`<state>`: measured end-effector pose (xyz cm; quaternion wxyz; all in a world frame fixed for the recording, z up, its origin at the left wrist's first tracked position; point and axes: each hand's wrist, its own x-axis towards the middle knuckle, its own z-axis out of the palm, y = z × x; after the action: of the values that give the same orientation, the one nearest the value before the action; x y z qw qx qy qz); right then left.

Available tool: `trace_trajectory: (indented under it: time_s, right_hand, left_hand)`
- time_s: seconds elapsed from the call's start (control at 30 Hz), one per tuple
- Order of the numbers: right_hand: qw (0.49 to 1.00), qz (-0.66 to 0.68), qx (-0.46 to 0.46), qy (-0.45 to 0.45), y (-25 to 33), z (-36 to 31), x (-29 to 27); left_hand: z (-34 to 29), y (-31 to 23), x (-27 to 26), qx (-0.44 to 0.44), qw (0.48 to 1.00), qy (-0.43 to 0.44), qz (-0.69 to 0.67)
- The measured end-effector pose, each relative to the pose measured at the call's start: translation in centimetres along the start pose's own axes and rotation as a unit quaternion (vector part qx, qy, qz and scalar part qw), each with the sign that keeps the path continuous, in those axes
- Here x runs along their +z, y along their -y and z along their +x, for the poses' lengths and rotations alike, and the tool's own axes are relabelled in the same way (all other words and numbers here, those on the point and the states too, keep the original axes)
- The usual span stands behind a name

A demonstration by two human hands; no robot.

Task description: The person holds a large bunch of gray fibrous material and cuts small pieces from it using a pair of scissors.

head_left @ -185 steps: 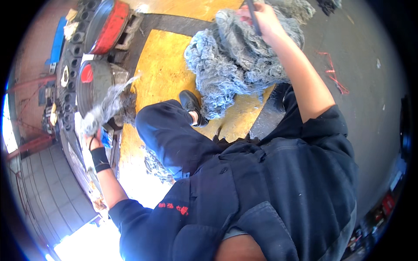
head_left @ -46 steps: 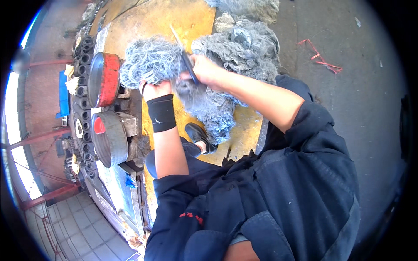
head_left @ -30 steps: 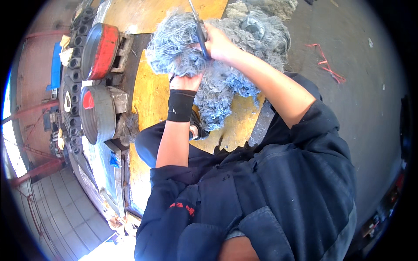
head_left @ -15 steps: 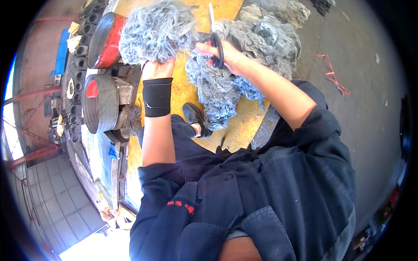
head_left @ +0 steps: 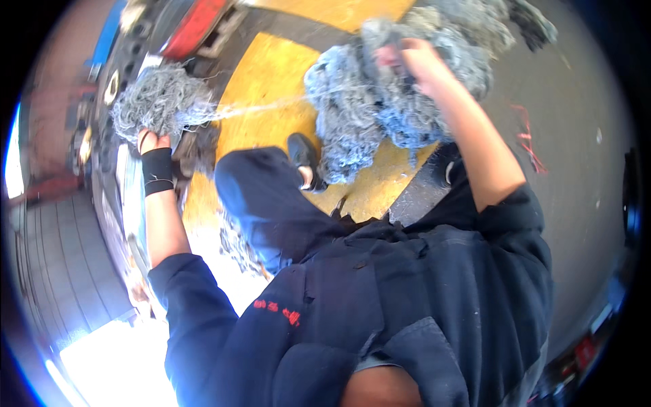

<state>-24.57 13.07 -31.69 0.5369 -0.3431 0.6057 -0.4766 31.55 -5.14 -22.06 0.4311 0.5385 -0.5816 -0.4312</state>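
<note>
My left hand [head_left: 154,140], below a black wrist wrap, is closed on a tangled clump of grey yarn [head_left: 159,98] held out at the left. Thin pale strands [head_left: 264,106] stretch from that clump to a large heap of grey-blue yarn [head_left: 346,112] in front of me. Over the heap, my right hand [head_left: 417,61] is closed and smeared by motion. A dark blurred shape beside its fingers looks like the black-handled scissors [head_left: 409,76]; their blades cannot be made out. Whether the fingers also grip yarn there is unclear.
A red-sided drum [head_left: 196,27] stands at the upper left, with dark blocks near it. My shoe [head_left: 302,150] rests on the yellow-painted floor [head_left: 268,74] by the heap. Paler fibre [head_left: 478,24] lies beyond it; a red strap [head_left: 526,139] lies on the grey floor at right.
My left hand has swung left and down with its yarn clump, drawing strands out from the heap. My right hand, which showed the scissors pointing up, has moved right and over the heap.
</note>
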Motion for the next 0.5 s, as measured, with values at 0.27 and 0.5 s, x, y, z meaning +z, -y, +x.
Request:
trace_trajectory:
  time_s: [0.27, 0.5]
  right_hand:
    - [0.975, 0.212, 0.044, -0.057, -3.1, 2.7, -4.3]
    - [0.972, 0.179, 0.095, -0.123, -4.5, 2.1, -1.8]
  left_hand:
    - [-23.4, -0.3, -31.9, -0.166, 0.451, -0.119, 0.869]
    - [-41.2, -8.8, -40.9, -0.425, 0.316, -0.230, 0.816]
